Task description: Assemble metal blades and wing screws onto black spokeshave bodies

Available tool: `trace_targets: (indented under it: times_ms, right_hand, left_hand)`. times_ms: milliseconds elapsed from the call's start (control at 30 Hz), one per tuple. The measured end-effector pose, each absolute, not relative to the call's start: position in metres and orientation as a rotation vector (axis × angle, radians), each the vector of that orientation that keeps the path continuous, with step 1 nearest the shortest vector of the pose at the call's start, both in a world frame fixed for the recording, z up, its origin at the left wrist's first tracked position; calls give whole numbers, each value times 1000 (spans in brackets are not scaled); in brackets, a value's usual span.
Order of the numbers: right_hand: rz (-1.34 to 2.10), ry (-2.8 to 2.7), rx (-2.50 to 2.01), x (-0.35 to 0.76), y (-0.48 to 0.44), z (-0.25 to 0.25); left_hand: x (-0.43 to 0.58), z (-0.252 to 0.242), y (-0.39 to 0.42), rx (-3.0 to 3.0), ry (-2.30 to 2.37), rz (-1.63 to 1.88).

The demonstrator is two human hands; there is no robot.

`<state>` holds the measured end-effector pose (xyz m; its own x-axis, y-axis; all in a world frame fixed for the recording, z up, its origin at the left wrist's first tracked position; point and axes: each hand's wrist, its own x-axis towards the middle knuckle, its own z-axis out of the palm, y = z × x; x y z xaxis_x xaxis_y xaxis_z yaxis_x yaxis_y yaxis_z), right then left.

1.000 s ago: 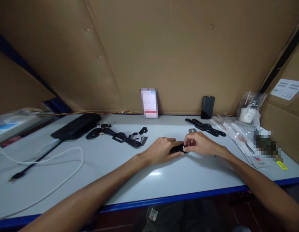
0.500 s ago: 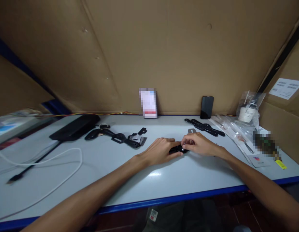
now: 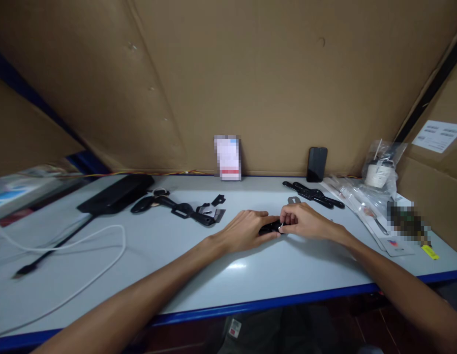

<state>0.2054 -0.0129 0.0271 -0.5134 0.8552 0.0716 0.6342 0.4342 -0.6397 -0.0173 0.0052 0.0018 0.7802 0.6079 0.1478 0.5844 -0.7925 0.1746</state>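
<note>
My left hand (image 3: 247,229) and my right hand (image 3: 304,221) meet over the middle of the pale table (image 3: 221,275). Between them lies a small black part (image 3: 271,227), mostly hidden by the fingers. The left hand's fingers curl around its left end. The right hand's fingertips are pinched together on its right end. Both forearms reach in from the near edge.
Black plastic pieces (image 3: 184,209) and a black case (image 3: 115,192) lie at the left, with a white cable (image 3: 84,246). Black straps (image 3: 313,193), a phone (image 3: 317,164) leaning on the cardboard wall, and plastic bags (image 3: 376,187) are at the right.
Both hands stay on the small black part; the right hand's fingers shift slightly on it. Nothing else has moved.
</note>
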Motion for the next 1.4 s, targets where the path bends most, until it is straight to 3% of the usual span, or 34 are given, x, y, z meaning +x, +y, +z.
trace_targets:
  times_ms: [1400]
  right_hand:
    - [753, -2319, -1377, 204, -16, 34]
  left_hand:
    - [-18, 0, 5, 2853, 948, 316]
